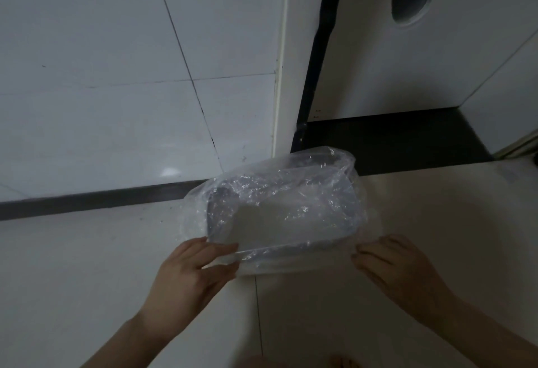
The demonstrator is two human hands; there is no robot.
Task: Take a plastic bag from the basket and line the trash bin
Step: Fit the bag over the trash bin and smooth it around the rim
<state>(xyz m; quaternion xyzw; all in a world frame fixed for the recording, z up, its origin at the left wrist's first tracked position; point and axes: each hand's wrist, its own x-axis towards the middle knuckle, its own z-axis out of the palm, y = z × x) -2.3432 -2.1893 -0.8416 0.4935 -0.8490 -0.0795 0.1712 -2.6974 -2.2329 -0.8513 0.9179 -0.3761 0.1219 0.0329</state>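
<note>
A small rectangular trash bin [350, 210] with a dark rim stands on the pale floor near the wall corner. A clear crinkled plastic bag [279, 190] lies inside it and is folded out over its rim on all sides. My left hand [198, 265] is at the bin's near left corner, thumb and fingers pinched on the bag's overhanging edge. My right hand [393, 265] is at the near right corner, fingers spread and flat against the bag's edge. The basket is not in view.
A white tiled wall [116, 76] with a dark baseboard [87, 198] rises behind the bin. To the right, a white cabinet door [422, 62] with an oval cut-out stands above a dark recess [393, 137]. Pale floor tiles surround the bin.
</note>
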